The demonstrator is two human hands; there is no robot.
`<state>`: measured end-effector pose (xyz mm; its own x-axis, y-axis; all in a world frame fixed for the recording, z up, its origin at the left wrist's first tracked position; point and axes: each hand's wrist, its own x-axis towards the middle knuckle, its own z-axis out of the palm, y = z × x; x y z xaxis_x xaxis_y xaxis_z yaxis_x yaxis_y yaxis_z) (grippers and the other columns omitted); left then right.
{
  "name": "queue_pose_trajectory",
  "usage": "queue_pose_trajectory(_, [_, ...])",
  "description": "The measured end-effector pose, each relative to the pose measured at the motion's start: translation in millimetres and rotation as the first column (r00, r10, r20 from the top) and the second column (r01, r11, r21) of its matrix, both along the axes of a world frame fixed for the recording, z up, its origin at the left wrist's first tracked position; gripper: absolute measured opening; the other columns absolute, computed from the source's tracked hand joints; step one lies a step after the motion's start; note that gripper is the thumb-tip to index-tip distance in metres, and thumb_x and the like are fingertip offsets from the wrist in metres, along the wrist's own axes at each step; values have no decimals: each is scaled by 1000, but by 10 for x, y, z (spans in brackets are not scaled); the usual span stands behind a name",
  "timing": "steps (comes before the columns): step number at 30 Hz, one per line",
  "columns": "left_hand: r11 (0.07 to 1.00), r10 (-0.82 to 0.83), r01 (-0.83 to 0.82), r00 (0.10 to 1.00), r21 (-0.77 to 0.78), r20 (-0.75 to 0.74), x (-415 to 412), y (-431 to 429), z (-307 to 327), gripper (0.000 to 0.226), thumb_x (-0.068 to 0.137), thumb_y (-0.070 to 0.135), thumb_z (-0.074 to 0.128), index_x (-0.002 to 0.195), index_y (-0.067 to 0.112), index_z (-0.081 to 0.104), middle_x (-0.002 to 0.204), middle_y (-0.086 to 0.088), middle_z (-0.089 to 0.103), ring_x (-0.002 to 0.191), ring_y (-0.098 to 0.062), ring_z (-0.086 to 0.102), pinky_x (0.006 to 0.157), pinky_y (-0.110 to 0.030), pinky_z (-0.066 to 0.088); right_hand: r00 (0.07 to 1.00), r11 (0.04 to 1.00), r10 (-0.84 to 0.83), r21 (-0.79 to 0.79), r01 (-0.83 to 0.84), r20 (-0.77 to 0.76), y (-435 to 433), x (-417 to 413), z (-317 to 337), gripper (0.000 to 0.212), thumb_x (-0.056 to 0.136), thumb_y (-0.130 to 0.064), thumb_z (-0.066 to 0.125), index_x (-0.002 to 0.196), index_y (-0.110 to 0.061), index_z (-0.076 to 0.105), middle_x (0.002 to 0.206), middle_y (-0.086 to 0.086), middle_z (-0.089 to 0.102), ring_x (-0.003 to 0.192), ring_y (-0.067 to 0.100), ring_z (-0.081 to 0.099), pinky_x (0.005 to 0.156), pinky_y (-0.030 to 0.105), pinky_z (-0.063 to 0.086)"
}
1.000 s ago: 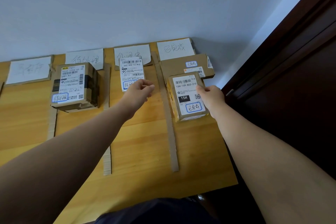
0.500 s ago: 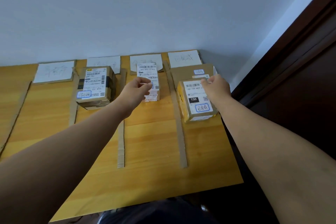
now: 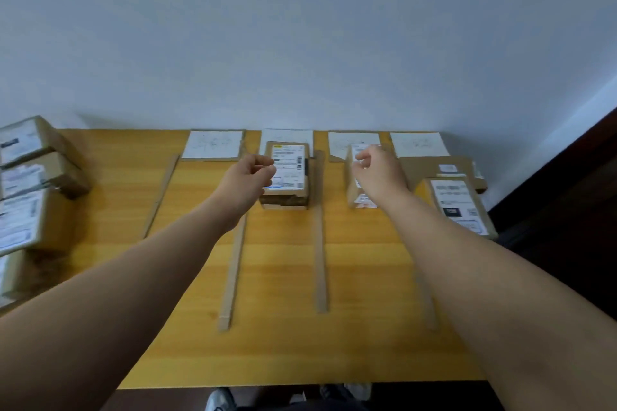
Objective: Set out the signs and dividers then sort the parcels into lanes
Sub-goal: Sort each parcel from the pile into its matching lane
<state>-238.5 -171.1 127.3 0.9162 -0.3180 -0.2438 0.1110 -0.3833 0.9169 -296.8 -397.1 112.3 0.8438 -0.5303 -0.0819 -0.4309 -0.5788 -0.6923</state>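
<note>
Grips slack: left hand [image 3: 248, 177] and right hand [image 3: 379, 173] hover loosely curled, holding nothing.

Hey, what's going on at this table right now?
A person is sorting parcels into lanes on a yellow wooden table. White paper signs line the back edge; brown cardboard strip dividers mark the lanes. The left hand hovers empty beside a brown labelled box. The right hand is over a small white-labelled parcel; its grip is unclear. A stack of brown boxes waits at the left.
</note>
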Motion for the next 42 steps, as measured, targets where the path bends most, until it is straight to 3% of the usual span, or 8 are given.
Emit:
queue_pose_trajectory(4, [1000, 21, -21, 1000, 12, 20, 185, 728, 51, 21, 97, 25, 53, 116, 18, 57, 107, 1, 62, 102, -16, 61, 88, -33, 49, 999, 999, 28, 30, -28, 26, 757, 244, -9, 27, 94, -24, 54, 119, -13, 57, 107, 1, 59, 103, 21, 57, 86, 34, 50])
queue_pose_trajectory(9, [998, 23, -26, 999, 65, 49, 373, 1613, 51, 21, 96, 26, 53, 116, 19, 57, 111, 0, 62, 101, -15, 61, 87, -32, 49, 997, 988, 76, 133, -76, 0, 1599, 469, -37, 29, 95, -24, 53, 122, -15, 54, 117, 3, 57, 98, 19, 56, 80, 31, 47])
queue_pose_trajectory(18, [965, 45, -67, 995, 255, 91, 656, 2550, 15, 28, 95, 30, 55, 122, 23, 54, 106, 5, 66, 100, -11, 57, 82, -27, 39, 977, 949, 213, 239, -206, -3, 2682, 789, -136, 24, 93, -25, 59, 116, -16, 58, 108, 0, 60, 94, 16, 57, 72, 26, 44])
queue_pose_trajectory(27, [871, 80, -131, 989, 474, 126, 1005, 3401, -248, 39, 94, 30, 55, 131, 20, 49, 134, -7, 47, 115, -24, 51, 93, -38, 46, 945, 916, 325, 262, -303, -45, 3337, 1150, -214, 19, 95, -27, 56, 113, -20, 58, 103, -5, 59, 87, 7, 54, 60, 17, 39])
queue_pose_trajectory(31, [725, 55, -122, 991, 678, 119, 1243, 3848, -367, 44, 94, 33, 51, 135, 22, 44, 145, -8, 37, 128, -31, 40, 100, -45, 41, 955, 920, 294, 284, -269, -48, 3685, 1366, -269, 20, 93, -28, 59, 111, -20, 60, 99, -6, 60, 87, 9, 55, 63, 18, 40])
queue_pose_trajectory(34, [733, 50, -44, 999, 678, 11, 1409, 4172, -421, 50, 95, 32, 50, 141, 17, 37, 146, -13, 32, 112, -31, 52, 82, -37, 44, 958, 913, 268, 346, -218, -102, 3997, 1533, -336, 21, 93, -29, 60, 111, -18, 60, 102, -2, 60, 92, 14, 58, 72, 25, 46])
queue_pose_trajectory(38, [763, -19, 51, 998, 645, -57, 1604, 4526, -525, 56, 98, 30, 47, 148, 15, 27, 139, -16, 44, 78, -22, 59, 59, -31, 43, 948, 879, 250, 456, -136, -199, 4464, 1669, -475, 17, 94, -26, 59, 106, -14, 60, 111, 12, 65, 95, 23, 63, 87, 39, 53])
queue_pose_trajectory(42, [811, -47, 119, 989, 573, -139, 1750, 4682, -640, 52, 101, 23, 40, 148, 9, 26, 136, -15, 51, 89, -30, 62, 71, -35, 47, 949, 856, 207, 514, -59, -237, 4800, 1676, -647, 12, 95, -25, 57, 101, -15, 57, 105, 10, 62, 92, 21, 61, 90, 40, 52])
